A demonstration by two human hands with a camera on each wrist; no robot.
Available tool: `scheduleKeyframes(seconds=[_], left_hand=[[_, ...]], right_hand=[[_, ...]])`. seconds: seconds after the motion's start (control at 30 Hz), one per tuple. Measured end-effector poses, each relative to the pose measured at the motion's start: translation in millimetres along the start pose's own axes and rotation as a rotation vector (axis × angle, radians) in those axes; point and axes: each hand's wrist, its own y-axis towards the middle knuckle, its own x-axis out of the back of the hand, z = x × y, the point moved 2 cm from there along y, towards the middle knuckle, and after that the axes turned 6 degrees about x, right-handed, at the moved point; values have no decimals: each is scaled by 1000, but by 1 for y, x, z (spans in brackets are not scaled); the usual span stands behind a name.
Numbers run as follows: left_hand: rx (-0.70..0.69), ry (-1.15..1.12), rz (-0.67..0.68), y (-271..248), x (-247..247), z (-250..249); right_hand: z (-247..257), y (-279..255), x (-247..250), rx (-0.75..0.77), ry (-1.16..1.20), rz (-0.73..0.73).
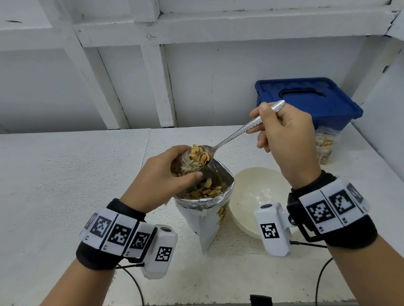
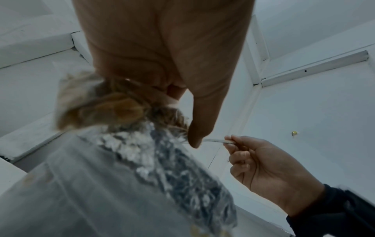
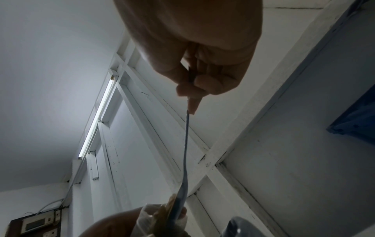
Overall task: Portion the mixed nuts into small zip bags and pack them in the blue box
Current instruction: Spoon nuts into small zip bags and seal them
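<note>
one spoon (image 1: pixel 231 136) of nuts, pinched in the right hand (image 1: pixel 287 137), tips into a small bag (image 1: pixel 185 164) the left hand (image 1: pixel 159 177) grips curled, above the open foil pouch (image 1: pixel 206 200). next: tilt gently, keeping over the pouch. bowl (image 1: pixel 252 197) sits beside; blue box (image 1: pixel 309 102) lidded, near the wall.

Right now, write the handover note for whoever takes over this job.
Left hand holds a small zip bag open above the foil nut pouch.
Right hand grips the spoon, its loaded bowl at the bag's mouth.
Blue box is closed, at the back right; filled bags lie in front of it. White bowl is beside the pouch.
Left: tip in, seal, pack.
</note>
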Motion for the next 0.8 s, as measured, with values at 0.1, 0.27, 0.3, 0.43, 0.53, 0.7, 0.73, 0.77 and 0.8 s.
scheduleKeyframes(seconds=[0.1, 0.27, 0.3, 0.43, 0.53, 0.7, 0.73, 0.77, 0.8], left_hand=[[8, -30, 12, 1, 1, 1], [10, -93, 3, 2, 1, 1], [7, -107, 2, 3, 1, 1], [7, -171, -21, 3, 2, 5], [16, -205, -44, 2, 3, 8], [46, -336, -70, 0, 7, 10], [48, -345, -80, 0, 8, 11], [53, -354, -93, 0, 10, 12], [56, -365, -108, 0, 11, 13]], right_hand=[[5, 0, 1, 68, -16, 4], [20, 0, -5, 205, -16, 69], [22, 0, -8, 224, -16, 76], [29, -1, -13, 294, 11, 127], [36, -2, -15, 382, 41, 193], [43, -3, -12, 520, 25, 164], [42, -2, -9, 511, 31, 139], [41, -1, -6, 493, 43, 112], [38, 0, -2, 467, 62, 81]])
